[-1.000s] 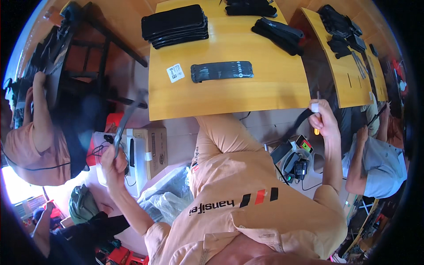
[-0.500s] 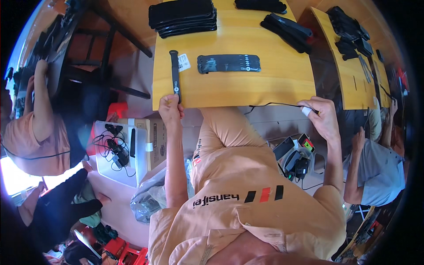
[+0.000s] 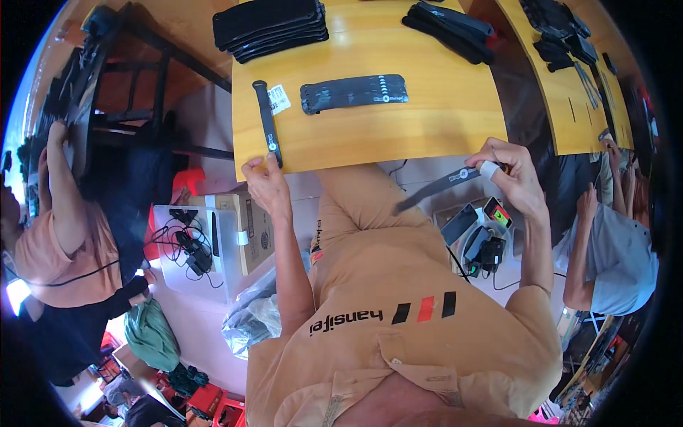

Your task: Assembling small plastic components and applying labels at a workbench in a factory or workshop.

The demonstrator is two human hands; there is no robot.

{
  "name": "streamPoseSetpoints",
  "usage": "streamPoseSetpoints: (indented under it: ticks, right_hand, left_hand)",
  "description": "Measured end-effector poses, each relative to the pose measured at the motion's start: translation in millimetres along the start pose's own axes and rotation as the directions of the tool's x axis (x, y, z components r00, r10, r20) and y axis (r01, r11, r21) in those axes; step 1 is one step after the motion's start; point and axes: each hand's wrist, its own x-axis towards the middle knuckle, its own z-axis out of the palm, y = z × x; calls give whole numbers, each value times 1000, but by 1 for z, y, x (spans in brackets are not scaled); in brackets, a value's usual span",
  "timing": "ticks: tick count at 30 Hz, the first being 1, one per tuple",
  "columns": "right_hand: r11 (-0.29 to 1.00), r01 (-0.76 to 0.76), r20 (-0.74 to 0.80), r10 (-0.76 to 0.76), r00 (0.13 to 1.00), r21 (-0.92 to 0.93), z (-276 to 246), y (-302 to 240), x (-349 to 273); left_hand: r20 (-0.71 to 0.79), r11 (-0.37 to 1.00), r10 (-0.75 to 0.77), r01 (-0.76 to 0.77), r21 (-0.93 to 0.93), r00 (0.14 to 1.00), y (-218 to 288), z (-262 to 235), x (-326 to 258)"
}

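Note:
My left hand (image 3: pixel 267 183) is at the table's near left edge. Its thumb and fingers are apart, with a fingertip touching the lower end of a narrow dark strap (image 3: pixel 267 117). That strap has a rounded tip and lies flat, pointing away from me. A white printed label (image 3: pixel 278 100) is beside it. In my right hand (image 3: pixel 514 174), a similar dark strap (image 3: pixel 437 186) is pinched at one end, its free end slanting down-left over my lap. A flat row of dark straps (image 3: pixel 353 95) lies crosswise on the table.
A stack of black straps (image 3: pixel 270 30) and another dark bundle (image 3: pixel 449 32) are on the table's far part. Below are a clear bin (image 3: pixel 186 270) of cables, a cardboard box (image 3: pixel 256 231) and a container (image 3: pixel 487 249) of devices. Other people sit on both sides.
My right hand's strap has swung from edge-on to broad side showing, its free end now lower and nearer me. My left fingers have loosened at the strap's end. The view has shifted.

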Motion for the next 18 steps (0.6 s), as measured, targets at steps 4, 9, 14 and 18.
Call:
streamPoseSetpoints:
  ticks: [4, 9, 14, 18]
  right_hand:
    - [994, 85, 45, -82, 996, -69, 12, -14, 0]
    - [981, 190, 127, -184, 975, -34, 47, -38, 20]
    - [987, 156, -32, -155, 987, 37, 53, -12, 36]
    - [965, -102, -100, 130, 986, 243, 55, 25, 41]
  left_hand:
    - [120, 989, -118, 128, -76, 986, 41, -21, -4]
    - [460, 703, 532, -68, -708, 711, 109, -22, -45]
    - [865, 821, 451, 277, -499, 220, 113, -23, -46]
    - [901, 877, 386, 223, -425, 199, 79, -14, -26]
